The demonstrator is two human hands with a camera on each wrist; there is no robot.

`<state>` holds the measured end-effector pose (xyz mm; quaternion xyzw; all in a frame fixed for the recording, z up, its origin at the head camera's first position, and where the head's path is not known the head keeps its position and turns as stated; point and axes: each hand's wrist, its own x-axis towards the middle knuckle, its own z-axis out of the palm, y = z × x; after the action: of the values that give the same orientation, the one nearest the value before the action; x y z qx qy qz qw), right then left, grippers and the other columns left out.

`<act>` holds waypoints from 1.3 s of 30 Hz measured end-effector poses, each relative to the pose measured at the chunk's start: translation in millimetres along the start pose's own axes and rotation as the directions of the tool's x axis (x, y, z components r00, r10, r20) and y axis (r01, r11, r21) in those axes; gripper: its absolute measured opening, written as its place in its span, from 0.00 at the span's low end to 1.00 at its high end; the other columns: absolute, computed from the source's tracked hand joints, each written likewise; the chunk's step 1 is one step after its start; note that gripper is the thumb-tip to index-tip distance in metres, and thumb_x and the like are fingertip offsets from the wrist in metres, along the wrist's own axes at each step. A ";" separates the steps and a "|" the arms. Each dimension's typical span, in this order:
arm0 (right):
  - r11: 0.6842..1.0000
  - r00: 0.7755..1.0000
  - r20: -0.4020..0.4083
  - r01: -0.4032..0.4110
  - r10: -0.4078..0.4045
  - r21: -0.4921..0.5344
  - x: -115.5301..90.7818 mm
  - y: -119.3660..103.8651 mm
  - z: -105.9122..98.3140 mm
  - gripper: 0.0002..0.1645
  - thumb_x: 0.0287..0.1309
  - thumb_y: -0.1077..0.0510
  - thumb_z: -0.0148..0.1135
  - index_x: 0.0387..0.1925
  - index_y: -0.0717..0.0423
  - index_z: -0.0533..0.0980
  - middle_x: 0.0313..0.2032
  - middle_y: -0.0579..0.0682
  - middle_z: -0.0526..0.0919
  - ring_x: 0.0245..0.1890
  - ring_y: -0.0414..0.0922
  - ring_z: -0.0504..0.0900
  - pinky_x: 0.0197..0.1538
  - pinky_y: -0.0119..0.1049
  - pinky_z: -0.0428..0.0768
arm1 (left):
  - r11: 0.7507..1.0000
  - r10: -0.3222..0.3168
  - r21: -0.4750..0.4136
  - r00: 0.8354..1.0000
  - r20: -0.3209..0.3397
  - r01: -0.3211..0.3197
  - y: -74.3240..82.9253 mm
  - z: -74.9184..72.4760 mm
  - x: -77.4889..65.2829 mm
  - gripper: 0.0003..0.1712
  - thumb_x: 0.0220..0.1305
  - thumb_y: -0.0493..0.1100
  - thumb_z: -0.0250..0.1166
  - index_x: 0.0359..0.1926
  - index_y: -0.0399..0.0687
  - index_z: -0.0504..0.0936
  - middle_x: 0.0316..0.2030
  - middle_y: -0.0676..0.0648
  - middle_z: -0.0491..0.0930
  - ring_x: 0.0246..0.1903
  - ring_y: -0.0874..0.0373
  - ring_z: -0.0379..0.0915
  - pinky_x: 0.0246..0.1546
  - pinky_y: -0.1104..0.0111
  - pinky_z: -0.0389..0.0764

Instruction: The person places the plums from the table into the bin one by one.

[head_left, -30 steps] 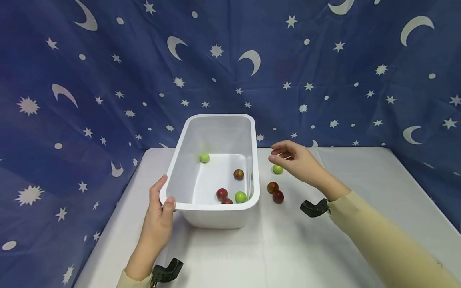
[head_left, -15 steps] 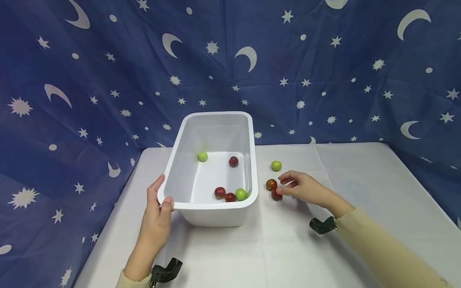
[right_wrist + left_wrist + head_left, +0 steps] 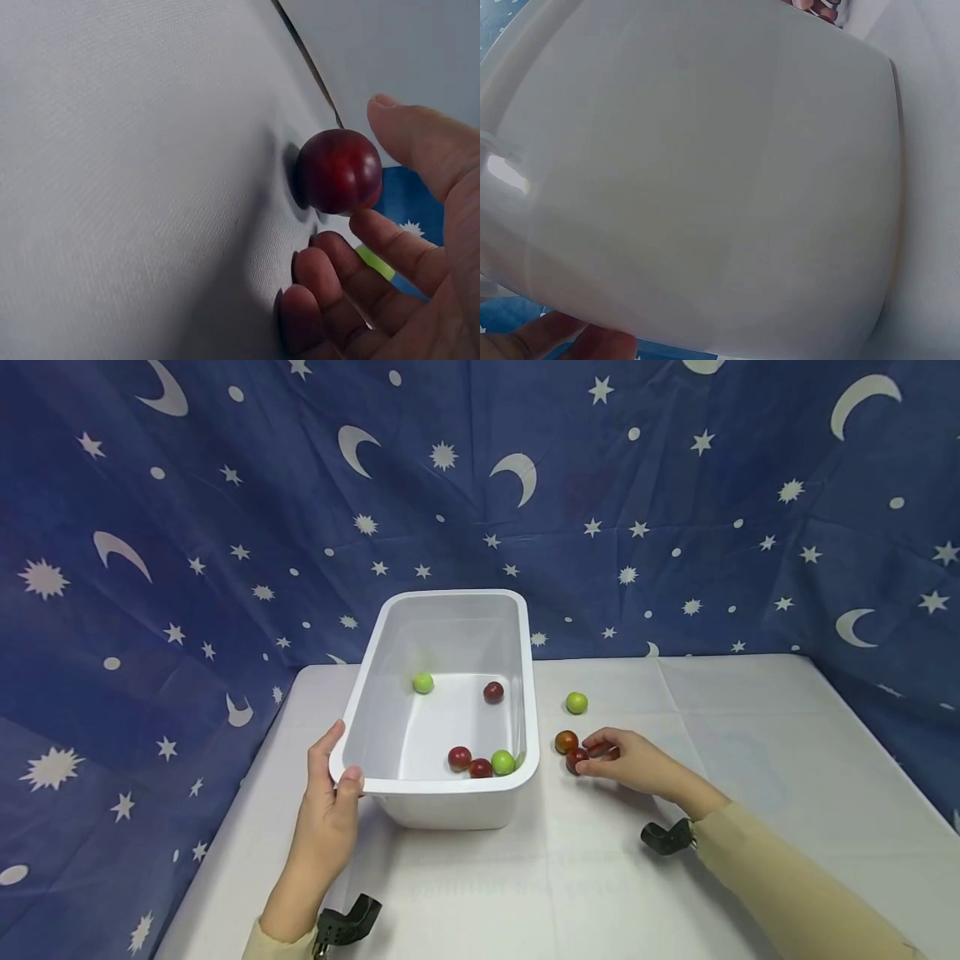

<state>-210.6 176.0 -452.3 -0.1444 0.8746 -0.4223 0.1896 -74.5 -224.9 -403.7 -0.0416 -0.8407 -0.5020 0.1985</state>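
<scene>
At the near left corner of a deep white plastic tub (image 3: 435, 810), my left hand (image 3: 327, 818) grips the rim, thumb over the edge. Its fingertips (image 3: 604, 343) show beside the tub wall in the left wrist view. To the tub's right, my right hand (image 3: 637, 767) is down at a dark red plum (image 3: 341, 172) on the table. In the right wrist view the index fingertip is right at the plum's side; the thumb stands a little apart from it. A second reddish plum (image 3: 566, 742) lies against the first. Behind them sits a small green fruit (image 3: 577, 702).
Inside the tub are two green fruits (image 3: 423, 683) and several red plums (image 3: 460, 758). A white cloth covers the table (image 3: 480, 893). Dark blue fabric (image 3: 637, 485) with moons and stars hangs behind and at the sides.
My right hand has come down from above the green fruit, nearer to me, to the dark red plum. A plum inside the tub has rolled a little way back. The left hand keeps its grip.
</scene>
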 end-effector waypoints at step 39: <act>0.998 0.997 -0.063 -0.044 0.042 -0.035 3.1 6.4 2.1 0.25 0.56 0.45 0.68 0.48 0.58 0.77 0.40 0.50 0.79 0.39 0.46 0.76 0.40 0.38 0.76 | 1.000 0.006 0.026 0.999 -0.046 -0.004 2.3 5.3 -1.0 0.32 0.72 0.42 0.46 0.74 0.59 0.52 0.67 0.38 0.61 0.59 0.42 0.64 0.54 0.45 0.65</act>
<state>-213.0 177.1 -459.1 -0.1156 0.8904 -0.4066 0.1689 -74.4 -219.1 -404.3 -0.0295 -0.8423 -0.4914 0.2196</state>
